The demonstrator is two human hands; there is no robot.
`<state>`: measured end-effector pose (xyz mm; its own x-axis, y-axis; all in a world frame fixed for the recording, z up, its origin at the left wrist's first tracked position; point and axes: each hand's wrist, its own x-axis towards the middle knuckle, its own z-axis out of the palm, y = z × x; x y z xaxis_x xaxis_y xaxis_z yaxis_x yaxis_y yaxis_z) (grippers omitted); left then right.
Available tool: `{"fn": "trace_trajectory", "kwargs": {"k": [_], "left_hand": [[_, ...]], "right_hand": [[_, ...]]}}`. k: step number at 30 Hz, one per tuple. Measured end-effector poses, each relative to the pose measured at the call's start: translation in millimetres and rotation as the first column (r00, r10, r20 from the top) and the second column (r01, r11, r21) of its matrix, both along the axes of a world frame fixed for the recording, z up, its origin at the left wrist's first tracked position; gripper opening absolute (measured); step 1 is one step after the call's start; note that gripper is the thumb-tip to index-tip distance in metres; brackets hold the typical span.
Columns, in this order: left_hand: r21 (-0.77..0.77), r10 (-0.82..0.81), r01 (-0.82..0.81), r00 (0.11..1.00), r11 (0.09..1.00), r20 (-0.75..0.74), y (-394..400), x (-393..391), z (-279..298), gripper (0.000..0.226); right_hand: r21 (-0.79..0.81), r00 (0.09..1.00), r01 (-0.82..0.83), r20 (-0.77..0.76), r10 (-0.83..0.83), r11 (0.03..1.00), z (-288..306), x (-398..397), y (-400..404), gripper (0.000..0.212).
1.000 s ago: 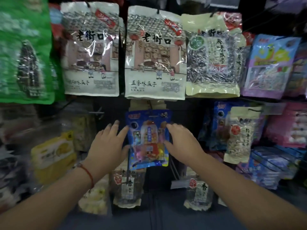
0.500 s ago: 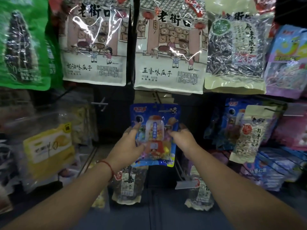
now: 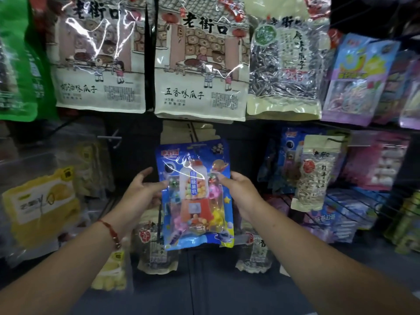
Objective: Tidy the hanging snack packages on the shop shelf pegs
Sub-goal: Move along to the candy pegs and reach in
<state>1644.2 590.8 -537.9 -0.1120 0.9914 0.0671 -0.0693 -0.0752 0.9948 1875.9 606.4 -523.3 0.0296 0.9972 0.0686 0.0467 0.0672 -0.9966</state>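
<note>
A blue candy package (image 3: 195, 196) printed with a red gumball machine hangs in the middle of the display, tilted slightly. My left hand (image 3: 142, 195) pinches its left edge, thumb on the front. My right hand (image 3: 241, 192) grips its right edge, with the fingers behind the bag. A beige card-backed pack (image 3: 188, 131) sits just behind and above it, and the peg is hidden there.
Two large cream seed bags (image 3: 200, 64) hang above, a green bag (image 3: 16, 60) at far left, a clear seed bag (image 3: 286, 62) to the right. Yellow snack packs (image 3: 43, 201) hang at left, small seed packs (image 3: 316, 176) and blue bags at right. A bare peg (image 3: 111, 138) juts out upper left.
Both hands closed in from flat against the blue package's sides to holding its edges. The view moved closer to the shelf and the package now sits lower and nearer.
</note>
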Motion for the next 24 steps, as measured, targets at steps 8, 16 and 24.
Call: {"fn": "trace_trajectory", "kwargs": {"k": [8, 16, 24], "left_hand": [[0.043, -0.128, 0.132, 0.987, 0.99, -0.095, -41.6, 15.2, 18.2, 0.02], [0.032, -0.223, 0.228, 0.968, 0.973, -0.114, -76.2, 51.1, 15.1, 0.024], [0.075, -0.435, 0.471, 0.857, 0.879, -0.276, -89.2, 126.2, 6.7, 0.047]], "right_hand": [[-0.021, 0.998, 0.042, -0.054, -0.043, 0.999, 8.1, 19.1, -26.7, 0.015], [-0.054, 0.996, 0.04, -0.072, -0.044, 0.998, 0.4, 60.5, -72.6, 0.023], [-0.111, 0.968, 0.163, -0.173, -0.18, 0.98, -18.5, 144.3, -106.1, 0.053]]}}
